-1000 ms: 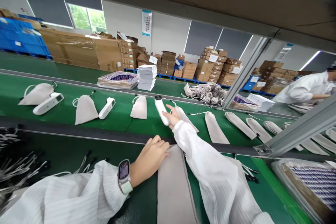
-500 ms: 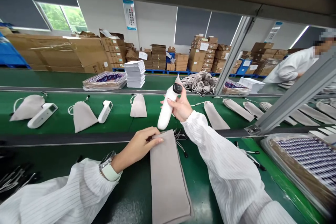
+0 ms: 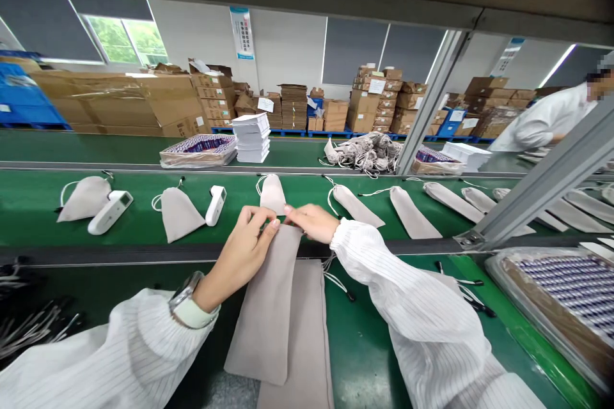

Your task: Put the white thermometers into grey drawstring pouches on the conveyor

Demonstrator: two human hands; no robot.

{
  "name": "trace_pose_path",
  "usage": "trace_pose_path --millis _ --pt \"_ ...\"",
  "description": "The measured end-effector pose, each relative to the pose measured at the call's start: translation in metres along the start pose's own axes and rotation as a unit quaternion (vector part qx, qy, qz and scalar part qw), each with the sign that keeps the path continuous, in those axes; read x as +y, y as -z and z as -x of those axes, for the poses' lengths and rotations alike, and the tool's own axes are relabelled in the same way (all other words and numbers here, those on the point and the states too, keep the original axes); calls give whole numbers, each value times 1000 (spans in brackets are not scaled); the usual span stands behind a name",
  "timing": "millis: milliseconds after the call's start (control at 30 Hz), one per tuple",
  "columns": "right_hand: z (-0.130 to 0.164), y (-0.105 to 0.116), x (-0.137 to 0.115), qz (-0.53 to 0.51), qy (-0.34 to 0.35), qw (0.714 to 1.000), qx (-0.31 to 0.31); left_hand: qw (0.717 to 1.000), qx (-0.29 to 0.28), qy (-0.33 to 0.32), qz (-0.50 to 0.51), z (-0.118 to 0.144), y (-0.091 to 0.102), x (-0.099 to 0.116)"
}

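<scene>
Pouch in hand: a grey cloth pouch (image 3: 266, 307) is lying lengthwise on the green table (image 3: 374, 345), its top end lifted toward the belt edge and its lower end resting on a second grey pouch (image 3: 302, 339) beneath it.
Left hand: the left hand (image 3: 242, 252) is pinching the pouch's top edge, fingers closed on the fabric, a watch (image 3: 189, 310) showing at the wrist.
Right hand: the right hand (image 3: 311, 220) is gripping the same top edge from the other side, fingers curled narrowly on the cloth, almost touching the left hand.
Cords: black-tipped drawstrings (image 3: 338, 281) are trailing on the table just beside the stacked pouches.
Belt: the green conveyor (image 3: 29, 204) is carrying more pouches, one small pouch (image 3: 272, 193) sitting just beyond the hands, and a white handheld device (image 3: 215, 205) lying beside another pouch (image 3: 178, 213).
Right side: a tray of purple-striped items (image 3: 570, 287) is sitting near the right sleeve.
Far side: another person in white (image 3: 542, 121) is working at the line, well apart.
Background: cardboard boxes (image 3: 119, 102) are standing stacked along the wall.
</scene>
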State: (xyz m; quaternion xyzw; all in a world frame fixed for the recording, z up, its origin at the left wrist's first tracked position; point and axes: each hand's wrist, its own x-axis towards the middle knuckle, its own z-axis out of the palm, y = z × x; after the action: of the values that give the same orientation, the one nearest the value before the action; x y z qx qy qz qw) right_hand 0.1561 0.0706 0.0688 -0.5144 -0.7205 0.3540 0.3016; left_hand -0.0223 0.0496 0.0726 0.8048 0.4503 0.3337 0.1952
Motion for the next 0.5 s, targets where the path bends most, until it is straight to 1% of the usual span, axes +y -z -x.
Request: trace_pose_path --millis 33,67,100,133,167,200,233,267,300,333,367,400,433,467,500 --pt "-1 7 6 29 19 996 86 998 -50 29 -9 1 7 5" --pt "-2 16 13 57 32 983 169 992 -116 57 -6 3 15 13" --pt "-3 25 20 78 35 968 236 978 -188 85 11 6 23 21" --pt "-5 34 27 87 31 956 277 962 -250 99 44 9 31 29" --pt "-6 42 31 79 19 951 298 950 -280 110 87 13 38 38" --pt "-6 48 34 48 3 954 297 943 -280 122 131 16 44 44" --pt "-6 49 33 -2 -13 964 265 944 -252 128 171 19 48 49" --pt "-5 47 30 -62 -24 977 203 948 -206 131 204 21 51 52" --pt "-3 41 24 -125 -23 986 110 954 -150 124 228 23 52 53" --pt "-1 31 16 -181 -6 984 -4 958 -98 106 247 23 52 52" --pt "2 18 8 -220 22 967 -125 961 -57 82 257 22 51 50" --pt "4 4 0 -240 56 941 -233 964 -36 54 257 21 48 47" --pt "5 -9 -8 -244 90 916 -307 968 -39 22 246 21 45 45" --pt "5 -20 -13 -237 114 900 -346 973 -56 -15 223 20 41 43" --pt "4 -28 -17 -229 125 900 -349 978 -75 -55 188 22 36 42"
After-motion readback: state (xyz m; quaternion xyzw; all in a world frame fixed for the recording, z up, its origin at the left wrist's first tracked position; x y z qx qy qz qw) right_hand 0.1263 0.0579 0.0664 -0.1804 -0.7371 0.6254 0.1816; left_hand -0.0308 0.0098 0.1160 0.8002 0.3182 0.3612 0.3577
